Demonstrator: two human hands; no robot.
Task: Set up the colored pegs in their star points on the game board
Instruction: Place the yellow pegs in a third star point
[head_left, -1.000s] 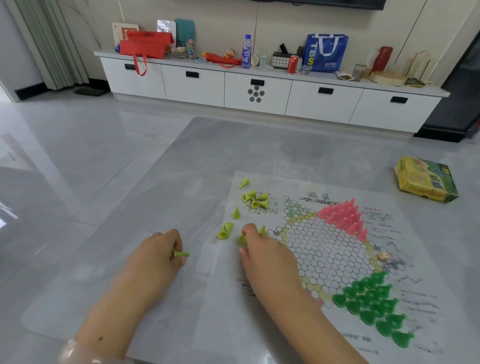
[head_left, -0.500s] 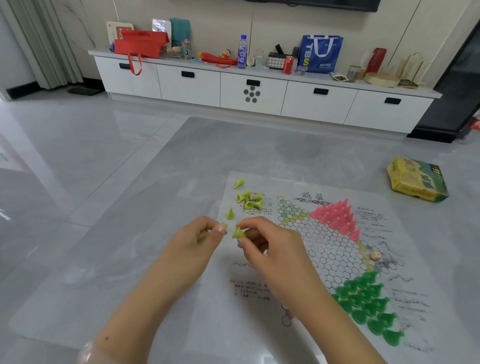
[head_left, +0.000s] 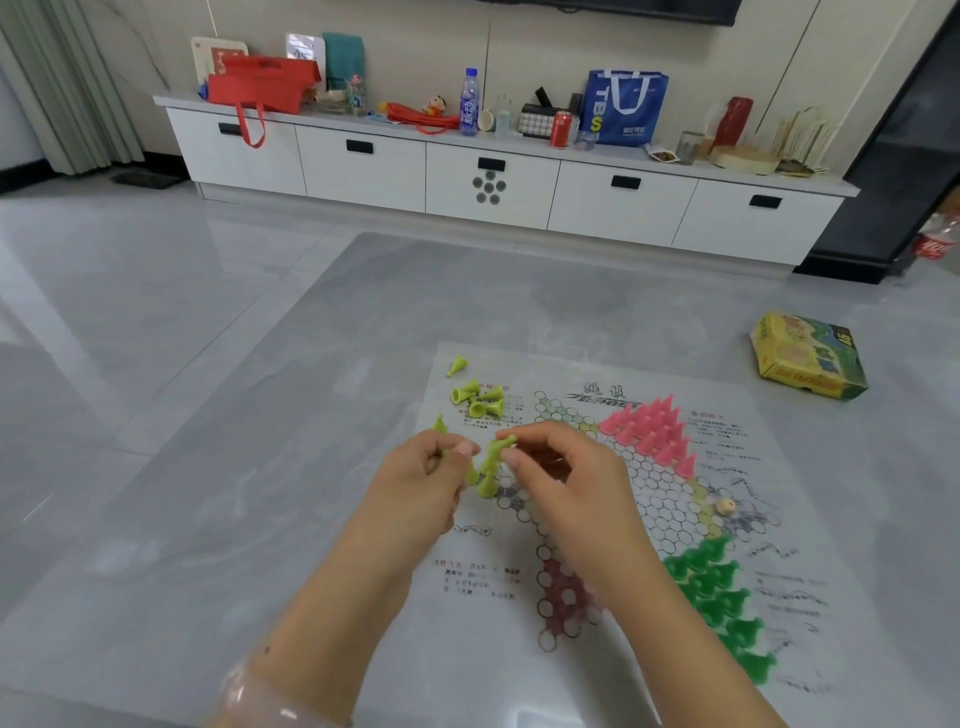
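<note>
- Both hands hover close together above the left part of the game board (head_left: 613, 649), each with a narrow grip on small yellow-green pegs.
- Right hand (head_left: 566, 483) pinches one yellow-green peg (head_left: 503, 446) between thumb and fingertip; more such pegs (head_left: 487, 475) hang just below, between the two hands.
- Left hand (head_left: 421, 483) has its fingers curled, a bit of green showing inside.
- Loose yellow-green pegs (head_left: 478, 400) lie tipped over at the board's far left corner, one (head_left: 457, 365) apart from them.
- Pink pegs (head_left: 657, 428) stand packed in the far star point; dark green pegs (head_left: 719, 597) fill the near right one.
- A yellow box (head_left: 808, 358) lies on the bench (head_left: 260, 467), well apart to the right.
</note>
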